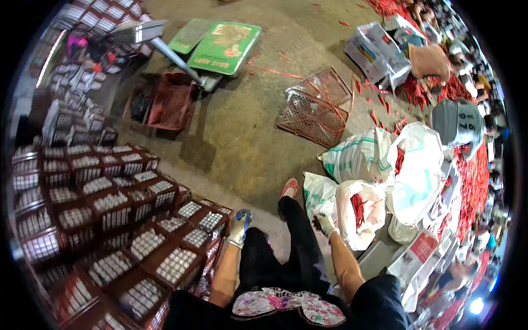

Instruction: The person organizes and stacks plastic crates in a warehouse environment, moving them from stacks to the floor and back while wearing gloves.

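Observation:
My left hand [240,228], in a white glove with blue on it, hangs beside my left thigh near the stacked brown crates [181,235]. Its fingers look curled, and no object shows in it. On my other side, my right hand [326,225] wears a white glove with dark fingers. It is close to a white woven sack with green print [317,194]; whether it touches the sack is unclear. Just right of that hand stands an open white sack [342,206] with red chili peppers [358,210] inside. A larger open white sack [416,173] stands behind it.
A platform scale [175,62] with a green cardboard sheet [225,47] beside it stands ahead. Nearby is a red plastic crate [171,101]. Flat brown plastic lattice panels [313,113] lie on the concrete floor. Several people work among heaped chilies [472,181] at the right.

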`<state>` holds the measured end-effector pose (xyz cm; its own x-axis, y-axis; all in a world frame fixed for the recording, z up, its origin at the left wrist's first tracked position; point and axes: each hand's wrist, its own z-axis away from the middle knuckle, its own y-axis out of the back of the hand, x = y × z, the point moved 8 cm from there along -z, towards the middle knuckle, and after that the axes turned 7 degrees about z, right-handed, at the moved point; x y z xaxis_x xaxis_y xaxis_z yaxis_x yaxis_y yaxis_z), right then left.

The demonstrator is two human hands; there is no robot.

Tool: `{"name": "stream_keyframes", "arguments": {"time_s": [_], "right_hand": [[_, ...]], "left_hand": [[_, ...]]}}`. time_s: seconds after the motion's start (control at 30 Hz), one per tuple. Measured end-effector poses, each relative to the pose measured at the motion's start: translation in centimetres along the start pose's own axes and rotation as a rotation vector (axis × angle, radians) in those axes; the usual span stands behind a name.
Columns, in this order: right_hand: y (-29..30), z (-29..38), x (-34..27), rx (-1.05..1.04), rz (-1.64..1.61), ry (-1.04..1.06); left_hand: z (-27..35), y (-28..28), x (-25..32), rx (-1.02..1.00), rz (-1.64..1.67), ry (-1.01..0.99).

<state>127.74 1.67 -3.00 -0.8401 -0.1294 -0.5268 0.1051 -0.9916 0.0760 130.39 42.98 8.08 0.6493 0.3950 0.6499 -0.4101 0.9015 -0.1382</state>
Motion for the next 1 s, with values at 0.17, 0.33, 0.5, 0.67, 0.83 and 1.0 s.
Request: {"name": "stream_keyframes", "arguments": {"time_s": [0.17,0.33,0.5,0.67,0.83,1.0], "right_hand": [[-1.8,-7.4,-16.1,0.128,0.216,0.047],[2.0,-12.3,-27.3,0.164,0.104,0.115],[6.8,-20.8,-27.6,0.345,0.123,0.008],[8.9,-28.4,-33.4,0.464,0.485,-0.003],[18.1,-41.3,-30.9,0.762,0.809,0.063],[20.7,-52.3,-36.3,0.836,0.992,0.048]], "left_hand": [[-9.2,0.5,1.6,0.021,0.088,0.083],[-19.2,-7.6,8.4,0.055,-0.110,0.054],[-31.5,-15.2,13.0,0.042,-0.871,-0.175],[-43.0,-18.1,12.5,0.116,-1.014,-0.131],[-53.1,-26.3,10.2,0.050,-1.179,-0.288],[-60.0,-27.2,7.4,0.277,-1.439,-0.364]]}}
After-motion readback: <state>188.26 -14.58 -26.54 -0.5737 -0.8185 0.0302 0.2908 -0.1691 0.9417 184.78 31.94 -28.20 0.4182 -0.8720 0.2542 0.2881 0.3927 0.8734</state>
